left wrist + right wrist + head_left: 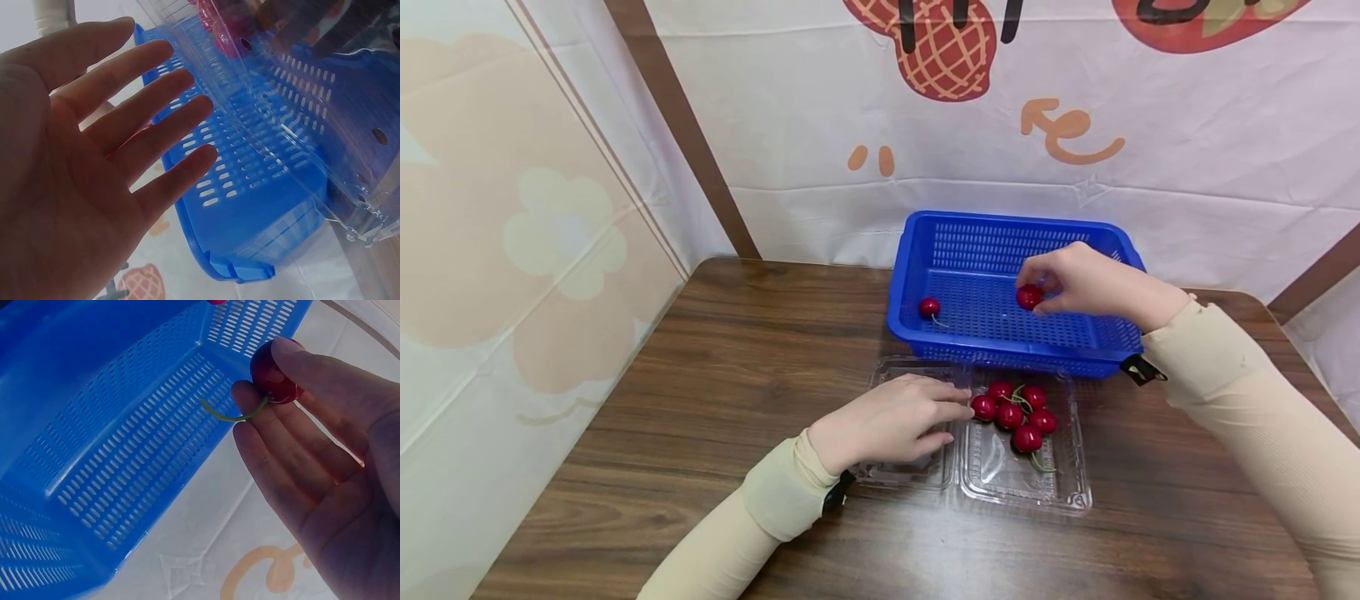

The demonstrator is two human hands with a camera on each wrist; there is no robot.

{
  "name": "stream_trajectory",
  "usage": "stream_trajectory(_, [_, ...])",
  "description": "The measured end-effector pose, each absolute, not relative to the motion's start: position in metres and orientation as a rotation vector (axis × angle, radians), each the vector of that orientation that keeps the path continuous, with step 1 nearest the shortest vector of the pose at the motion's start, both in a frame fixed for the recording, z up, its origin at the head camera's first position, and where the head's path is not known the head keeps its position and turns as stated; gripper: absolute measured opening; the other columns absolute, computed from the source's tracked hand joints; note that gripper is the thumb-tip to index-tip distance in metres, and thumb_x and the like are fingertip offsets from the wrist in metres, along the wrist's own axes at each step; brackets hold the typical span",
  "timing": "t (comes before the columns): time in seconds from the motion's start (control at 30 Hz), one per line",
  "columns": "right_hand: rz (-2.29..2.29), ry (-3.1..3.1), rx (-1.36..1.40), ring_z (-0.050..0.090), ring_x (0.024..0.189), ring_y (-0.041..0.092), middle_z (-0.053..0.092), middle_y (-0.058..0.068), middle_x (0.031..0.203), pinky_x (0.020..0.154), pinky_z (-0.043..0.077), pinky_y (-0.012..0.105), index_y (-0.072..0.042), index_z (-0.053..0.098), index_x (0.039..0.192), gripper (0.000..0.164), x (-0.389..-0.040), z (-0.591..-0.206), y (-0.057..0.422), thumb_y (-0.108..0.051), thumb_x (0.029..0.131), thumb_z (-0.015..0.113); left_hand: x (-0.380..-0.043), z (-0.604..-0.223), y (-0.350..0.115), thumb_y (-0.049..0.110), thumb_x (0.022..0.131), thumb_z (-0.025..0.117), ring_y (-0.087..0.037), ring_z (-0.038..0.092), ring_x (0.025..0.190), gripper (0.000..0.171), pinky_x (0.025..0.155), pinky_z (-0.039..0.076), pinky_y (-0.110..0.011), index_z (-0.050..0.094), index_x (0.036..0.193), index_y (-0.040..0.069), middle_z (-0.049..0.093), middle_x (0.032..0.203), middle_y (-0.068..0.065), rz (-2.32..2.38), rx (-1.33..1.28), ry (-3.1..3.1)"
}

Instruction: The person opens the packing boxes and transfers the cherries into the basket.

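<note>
Cherry [1029,297] pinched in grip of right hand [1082,279], held over right part of blue basket [970,246]. Second cherry [929,307] lies on basket floor, left side. Left hand [895,417]: grip released, fingers extended over clear clamshell [996,479] on table [722,358], tips beside cherry cluster [1010,415] in right half.

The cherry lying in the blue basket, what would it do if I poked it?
The cherry would probably roll, because it looks nearly round. Its thin stem sticks out, so it might wobble or turn. It likely wouldn't get out, since the blue basket has raised walls.
</note>
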State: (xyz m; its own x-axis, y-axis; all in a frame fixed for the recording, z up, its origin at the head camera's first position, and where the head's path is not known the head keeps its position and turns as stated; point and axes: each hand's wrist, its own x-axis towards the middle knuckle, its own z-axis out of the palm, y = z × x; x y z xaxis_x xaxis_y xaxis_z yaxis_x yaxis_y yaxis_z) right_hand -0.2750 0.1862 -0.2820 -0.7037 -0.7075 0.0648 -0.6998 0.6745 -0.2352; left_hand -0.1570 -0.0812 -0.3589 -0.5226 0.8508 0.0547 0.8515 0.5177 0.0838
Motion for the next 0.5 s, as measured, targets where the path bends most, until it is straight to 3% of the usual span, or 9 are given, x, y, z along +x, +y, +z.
stream_trajectory(0.5, [-0.340,2.815,-1.133,0.064,0.080,0.021,0.069,0.009,0.095,0.073,0.058,0.042,-0.009,0.067,0.098,0.030,-0.292,-0.288,0.175,-0.011,0.069,0.077,-0.157,-0.360,-0.082,0.030,0.088,0.056,-0.017,0.047,0.121,0.040,0.104,0.040,-0.035,0.059,0.126,0.017,0.054,0.133,-0.002,-0.147,-1.543,-2.700])
